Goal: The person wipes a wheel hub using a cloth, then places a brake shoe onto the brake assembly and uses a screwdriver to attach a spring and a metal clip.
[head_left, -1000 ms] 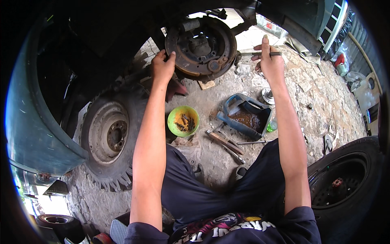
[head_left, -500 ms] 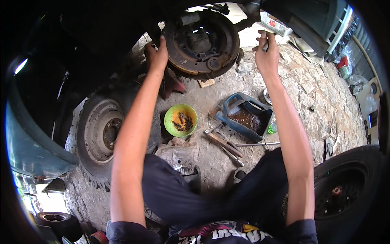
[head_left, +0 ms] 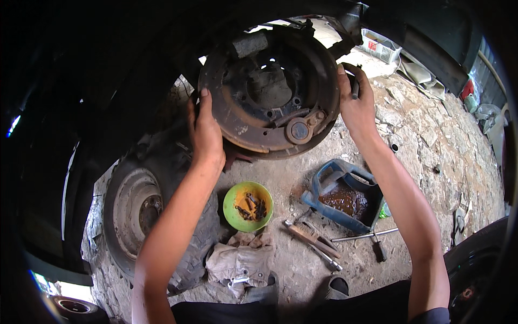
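Note:
A round, rusty drum brake assembly (head_left: 229, 108) hangs in front of me under the dark vehicle body. It has curved shoes, a coil spring (head_left: 291, 116) and a round cap (head_left: 299, 131) at its lower right. My left hand (head_left: 208, 132) grips its left edge, thumb on the front and fingers partly hidden behind. At its right edge is my right hand (head_left: 357, 102), its thumb against or very near the rim. A short dark metal rod (head_left: 355, 88) sits in that hand's curled fingers; what kind it is, I cannot tell.
Below stand a green bowl (head_left: 232, 218) of small metal parts and a cut blue container (head_left: 345, 218) with brown liquid. Near them lie a wooden-handled brush (head_left: 307, 237), a metal bar (head_left: 350, 236) and a crumpled cloth (head_left: 241, 262). Wheels stand left (head_left: 132, 208) and right (head_left: 477, 270).
My right hand has come in from the right to the brake's edge, with the rod still in it. My left hand stays on the left edge. The view has shifted closer to the brake.

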### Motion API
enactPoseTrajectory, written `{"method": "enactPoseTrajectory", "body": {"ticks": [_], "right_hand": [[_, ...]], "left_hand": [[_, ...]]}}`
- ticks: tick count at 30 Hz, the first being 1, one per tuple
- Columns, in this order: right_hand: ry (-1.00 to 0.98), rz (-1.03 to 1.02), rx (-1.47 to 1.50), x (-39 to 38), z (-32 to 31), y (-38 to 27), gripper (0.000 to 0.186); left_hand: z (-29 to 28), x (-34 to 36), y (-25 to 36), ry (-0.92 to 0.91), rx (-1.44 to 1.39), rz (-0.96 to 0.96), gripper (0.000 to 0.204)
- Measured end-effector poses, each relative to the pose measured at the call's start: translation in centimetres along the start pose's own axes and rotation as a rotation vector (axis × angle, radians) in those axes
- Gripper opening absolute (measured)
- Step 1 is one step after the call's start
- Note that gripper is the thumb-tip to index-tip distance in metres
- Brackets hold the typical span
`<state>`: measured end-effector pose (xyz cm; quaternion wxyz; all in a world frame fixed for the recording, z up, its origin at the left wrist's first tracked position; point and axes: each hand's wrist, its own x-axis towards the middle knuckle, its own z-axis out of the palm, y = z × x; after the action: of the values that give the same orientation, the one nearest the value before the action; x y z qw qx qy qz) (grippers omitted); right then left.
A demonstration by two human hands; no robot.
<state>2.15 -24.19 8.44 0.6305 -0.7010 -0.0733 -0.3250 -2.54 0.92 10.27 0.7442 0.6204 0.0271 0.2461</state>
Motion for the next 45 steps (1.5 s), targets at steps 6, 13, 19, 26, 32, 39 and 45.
{"method": "enactPoseTrajectory", "body": {"ticks": [6,13,19,26,32,39,45], "right_hand": [[-0.067,-0.012,-0.053,1.4,0.4,0.3,0.058],[-0.207,0.231,-0.109,4.8,0.4,-1.6,0.062],[-0.241,0.286,-0.094,6.7,1.3,-0.3,0.06],[-0.191,0.223,-0.095,6.6,2.0,0.3,0.057],[-0.133,0.266,-0.016,5.7,1.0,1.1,0.059],[-0.083,0.224,-0.135,3.8,-2.3,-2.5,0.066],[-0.222,0.37,-0.085,1.6,-4.1,-2.8,0.073]], "left_hand": [[1.2,0.0,-0.6,0.157,-0.12,-0.073,0.054],[-0.1,-1.7,-1.6,0.107,-0.135,-0.153,0.077],[0.4,-4.3,-2.0,-0.057,-0.275,-0.324,0.077],[1.1,-3.5,-3.5,0.114,-0.337,-0.177,0.075],[1.6,-1.7,-0.9,0.05,-0.353,-0.161,0.063],[2.2,0.0,1.2,-0.059,-0.309,-0.09,0.046],[0.2,1.1,2.6,-0.226,-0.288,-0.184,0.048]]}}
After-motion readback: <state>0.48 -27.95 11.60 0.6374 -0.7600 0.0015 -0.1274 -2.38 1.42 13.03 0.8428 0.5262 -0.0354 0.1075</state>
